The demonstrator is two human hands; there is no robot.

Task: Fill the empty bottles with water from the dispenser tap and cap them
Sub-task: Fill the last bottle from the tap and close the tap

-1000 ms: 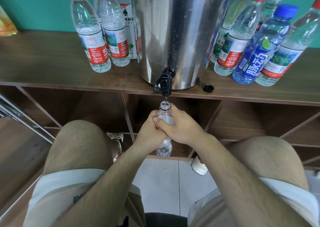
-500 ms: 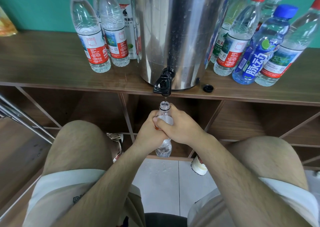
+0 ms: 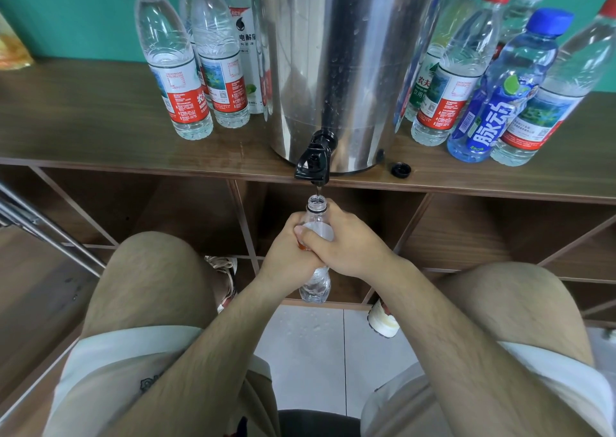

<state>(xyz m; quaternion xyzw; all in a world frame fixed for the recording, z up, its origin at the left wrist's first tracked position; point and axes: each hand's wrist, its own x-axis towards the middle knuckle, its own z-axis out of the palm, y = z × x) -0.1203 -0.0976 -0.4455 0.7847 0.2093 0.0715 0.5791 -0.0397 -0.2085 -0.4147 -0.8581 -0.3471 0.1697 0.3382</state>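
1. Far left on the wooden shelf (image 3: 83, 119), a yellow packet (image 3: 13, 49) is peeking in at the frame edge; beside it two red-capped bottles (image 3: 173, 69) are standing upright and full; a black-capped bottle (image 3: 246, 53) is standing just behind them, against the dispenser's side.
2. Centre stage, the steel dispenser (image 3: 343, 53) is sitting at the shelf's front edge; its black tap (image 3: 315, 163) is hanging out over the lip, and a thin stream of water (image 3: 319, 189) is running down from it.
3. Directly below, the open bottle (image 3: 315, 288) is standing upright under the tap with its uncapped mouth catching the stream; the left hand (image 3: 286, 256) is wrapping its fingers round the bottle's body; the right hand (image 3: 350, 246) is clasping it from the other side, thumb lying across the label and overlapping the left fingers; both are gripping firmly.
4. Just right of the dispenser's base, a loose black cap (image 3: 401, 170) is lying on the shelf.
5. Further right, more capped bottles are crowding together; a red-capped one (image 3: 460, 79) is standing beside the blue bottle (image 3: 500, 103).
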